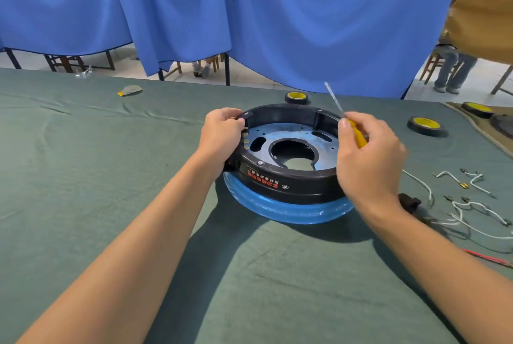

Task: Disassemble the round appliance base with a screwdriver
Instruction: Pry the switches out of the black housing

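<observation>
base (286, 177): rigid plastic ring, probably light; hold by rim | left hand (222, 132): curled over base's left rim | right hand (369, 160): wrapped round screwdriver (356, 135) at base's right rim

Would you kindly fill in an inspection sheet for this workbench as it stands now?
Surface: green cloth, wrinkled at the far left.
Job's things: black round base with a blue rim beneath; yellow-handled screwdriver, tip raised off the base.
Clutter: three tape rolls behind and right of the base; a grey-and-yellow item far left.
Grippers: left hand grips the base's left wall; right hand holds the screwdriver.
Cables: loose white wires, a red wire and a black connector at the right.
Surroundings: blue curtain; chairs and a person's legs beyond.
</observation>
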The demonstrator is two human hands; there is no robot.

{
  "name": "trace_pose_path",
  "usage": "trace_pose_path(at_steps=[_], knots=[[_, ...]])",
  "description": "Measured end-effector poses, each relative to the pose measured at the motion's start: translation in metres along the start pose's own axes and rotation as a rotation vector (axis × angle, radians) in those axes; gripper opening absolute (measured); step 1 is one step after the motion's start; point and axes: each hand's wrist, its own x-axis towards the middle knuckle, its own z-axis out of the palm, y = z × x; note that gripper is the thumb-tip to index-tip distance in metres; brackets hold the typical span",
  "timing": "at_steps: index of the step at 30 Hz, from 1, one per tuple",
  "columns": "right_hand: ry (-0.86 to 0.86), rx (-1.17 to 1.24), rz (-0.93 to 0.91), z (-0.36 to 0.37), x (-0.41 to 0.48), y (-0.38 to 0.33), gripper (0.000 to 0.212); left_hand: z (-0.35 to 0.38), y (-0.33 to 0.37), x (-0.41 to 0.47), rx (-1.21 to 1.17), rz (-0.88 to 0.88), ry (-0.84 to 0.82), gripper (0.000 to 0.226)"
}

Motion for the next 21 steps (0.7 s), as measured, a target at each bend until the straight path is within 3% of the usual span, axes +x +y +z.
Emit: trace_pose_path(at_steps=[4, 8, 15, 18, 21], knots=[[-0.005, -0.036, -0.048, 0.004, 0.003, 0.001, 0.023, -0.002, -0.006, -0.007, -0.023, -0.007, 0.05, 0.025], [0.015, -0.118, -0.097, 0.011, 0.017, 0.013, 0.027, -0.004, -0.013, -0.014, -0.049, -0.004, 0.202, 0.03], [-0.033, -0.359, -0.248, 0.013, 0.037, 0.016, 0.032, 0.004, -0.018, -0.048, 0.085, 0.136, 0.394, 0.028], [-0.023, -0.274, -0.273, 0.003, 0.025, 0.01, 0.032, 0.006, -0.026, -0.056, 0.148, 0.213, 0.407, 0.034], [-0.081, -0.122, -0.449, -0.014, -0.007, 0.0, 0.032, 0.005, -0.031, -0.057, 0.262, 0.269, 0.369, 0.035]])
